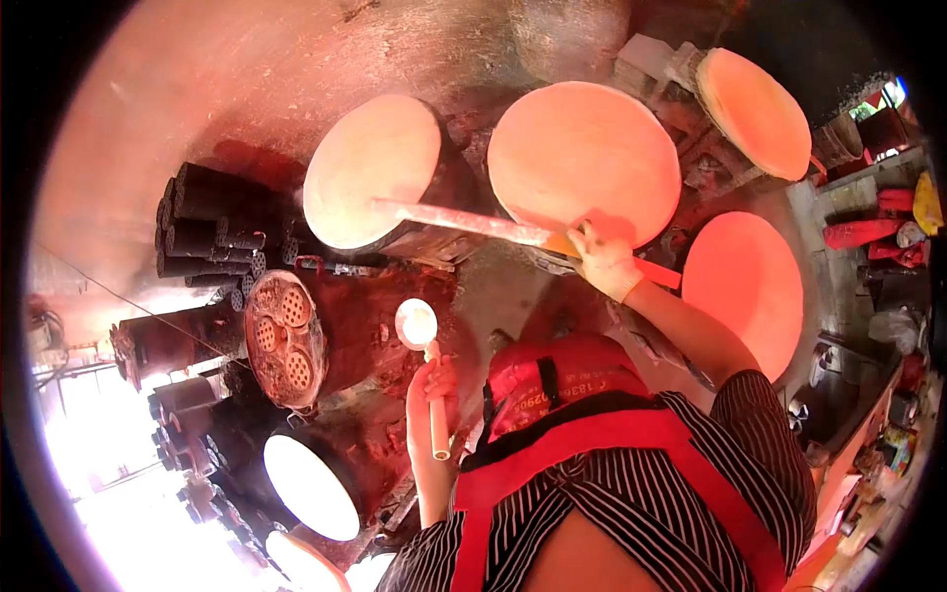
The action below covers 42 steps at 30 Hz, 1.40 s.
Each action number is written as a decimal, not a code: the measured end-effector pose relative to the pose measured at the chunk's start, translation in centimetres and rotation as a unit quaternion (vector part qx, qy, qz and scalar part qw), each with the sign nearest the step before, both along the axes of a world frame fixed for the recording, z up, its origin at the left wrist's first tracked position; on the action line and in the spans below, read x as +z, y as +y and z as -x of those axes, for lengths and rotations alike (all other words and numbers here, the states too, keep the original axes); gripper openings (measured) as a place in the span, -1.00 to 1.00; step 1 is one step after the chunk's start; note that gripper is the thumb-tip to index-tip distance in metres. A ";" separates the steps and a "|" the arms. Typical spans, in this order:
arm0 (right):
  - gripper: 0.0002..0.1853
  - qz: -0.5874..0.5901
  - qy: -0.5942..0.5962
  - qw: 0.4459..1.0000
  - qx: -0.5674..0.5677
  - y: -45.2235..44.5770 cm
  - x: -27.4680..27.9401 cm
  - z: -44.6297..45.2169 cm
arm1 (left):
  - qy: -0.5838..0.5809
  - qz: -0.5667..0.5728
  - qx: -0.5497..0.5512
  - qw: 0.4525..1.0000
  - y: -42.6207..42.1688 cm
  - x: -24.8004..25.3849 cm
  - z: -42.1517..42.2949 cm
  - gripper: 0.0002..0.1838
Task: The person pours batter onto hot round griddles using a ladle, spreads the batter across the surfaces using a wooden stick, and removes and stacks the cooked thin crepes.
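Note:
My left hand (432, 387), at the lower middle, is closed around the handle of a ladle (416, 324). The ladle's round bowl points up and looks pale. My right hand (604, 259) grips a long, flat, pale-smeared wooden stick (464, 221) near its right part. The stick slants left, and its far tip is over the left pale round griddle (370, 168); whether it touches cannot be made out. Just above my right hand is a second pale round griddle (582, 158). A third round disc (745, 296) lies right of my forearm, tinted red.
A tilted round griddle (755, 113) stands at the upper right. On the left, a stove (286, 340) holds perforated coal briquettes, with dark briquettes (212, 222) stacked beyond. Another pale disc (311, 488) sits at lower left. A cluttered shelf (888, 424) runs along the right.

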State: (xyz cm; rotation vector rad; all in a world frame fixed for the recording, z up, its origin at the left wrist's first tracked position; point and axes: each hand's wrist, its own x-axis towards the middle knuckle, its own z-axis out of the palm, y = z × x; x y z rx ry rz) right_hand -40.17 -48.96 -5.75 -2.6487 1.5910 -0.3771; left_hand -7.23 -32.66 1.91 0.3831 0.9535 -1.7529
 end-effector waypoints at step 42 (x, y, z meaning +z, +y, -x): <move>-0.62 0.127 -0.559 0.488 -0.658 -16.8 -2.6 54.5 | -0.404 0.009 -0.007 0.915 6.8 6.8 19.4 -0.72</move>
